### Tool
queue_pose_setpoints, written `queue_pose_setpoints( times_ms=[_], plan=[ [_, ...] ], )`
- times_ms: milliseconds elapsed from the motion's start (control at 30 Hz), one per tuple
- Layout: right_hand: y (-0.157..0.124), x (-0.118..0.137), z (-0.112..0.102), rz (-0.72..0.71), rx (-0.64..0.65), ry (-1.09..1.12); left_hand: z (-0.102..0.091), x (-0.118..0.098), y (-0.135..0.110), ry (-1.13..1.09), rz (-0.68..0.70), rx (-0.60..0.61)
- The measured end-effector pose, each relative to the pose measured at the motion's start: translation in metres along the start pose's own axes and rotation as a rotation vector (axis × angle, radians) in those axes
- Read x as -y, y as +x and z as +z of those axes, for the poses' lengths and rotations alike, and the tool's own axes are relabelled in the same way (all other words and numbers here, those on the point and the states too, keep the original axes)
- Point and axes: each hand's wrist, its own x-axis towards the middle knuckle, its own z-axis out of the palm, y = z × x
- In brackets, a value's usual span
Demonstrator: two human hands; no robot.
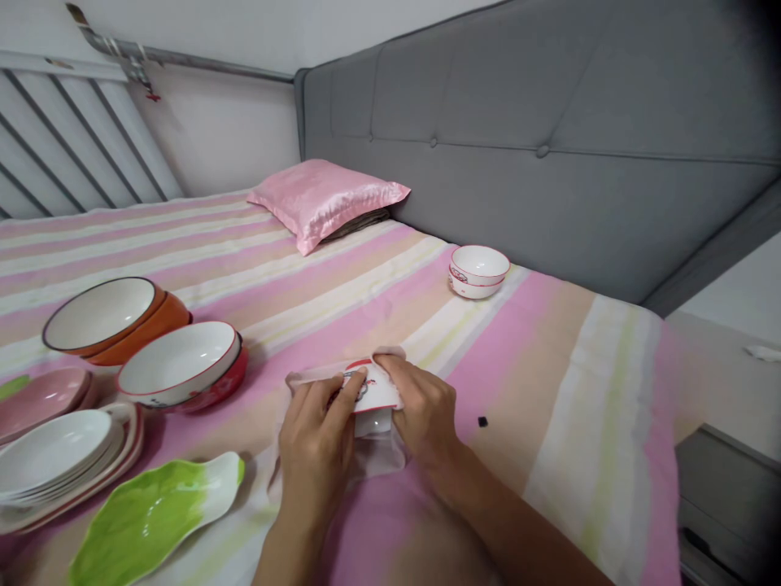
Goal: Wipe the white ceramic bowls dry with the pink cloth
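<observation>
My left hand and my right hand are both closed on a white bowl with a red rim and a printed red-and-black picture. The bowl is tilted on its side, and its lower part is partly hidden by my fingers. A thin translucent wrapper lies around and under it, with edges showing beside both hands. Farther back, near the headboard, two similar white bowls with red rims are stacked upright.
Left of my hands stand nested orange bowls, white-and-red bowls, pink dishes, stacked white plates and a green leaf-shaped dish. A small black piece lies right. Behind are a pink pillow and grey headboard.
</observation>
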Motion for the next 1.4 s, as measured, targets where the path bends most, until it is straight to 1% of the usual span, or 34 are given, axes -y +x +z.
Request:
queue_pose_setpoints(
  times_ms=[100,200,267,333,433,500,600,700,867,1000,1167,1300,1400],
  plan=[
    [0.002,-0.009,0.000,0.152,0.102,0.076,0.007,0.002,-0.002,-0.103,-0.126,0.015],
    [0.004,-0.023,0.003,0.351,0.154,0.117,0.017,0.006,-0.007,-0.184,-0.360,0.039],
    [0.006,-0.034,0.007,0.475,0.153,0.154,0.022,0.009,-0.009,-0.227,-0.546,0.093],
    [0.006,-0.043,0.011,0.576,0.146,0.190,0.024,0.009,-0.009,-0.242,-0.680,0.227],
    [0.006,-0.050,0.017,0.682,0.135,0.213,0.023,0.004,-0.007,-0.198,-0.713,0.446],
    [0.005,-0.051,0.019,0.714,0.124,0.226,0.023,-0.001,-0.006,-0.149,-0.723,0.514],
    [0.004,-0.049,0.019,0.698,0.114,0.247,0.025,-0.008,-0.006,-0.102,-0.736,0.546],
    [0.002,-0.047,0.019,0.652,0.109,0.263,0.025,-0.009,-0.007,-0.066,-0.713,0.536],
    [-0.001,-0.044,0.021,0.563,0.064,0.407,0.016,-0.007,-0.001,0.072,-0.667,0.552],
    [-0.001,-0.040,0.019,0.504,0.020,0.465,0.009,-0.007,0.003,0.105,-0.628,0.505],
    [-0.001,-0.033,0.013,0.360,-0.004,0.378,0.004,-0.005,0.001,0.140,-0.601,0.446],
    [-0.003,-0.026,0.011,0.219,-0.031,0.247,0.002,-0.004,0.000,0.179,-0.572,0.426],
    [-0.003,-0.021,0.010,0.118,-0.076,0.165,0.000,-0.004,0.001,0.205,-0.552,0.428]
  ],
)
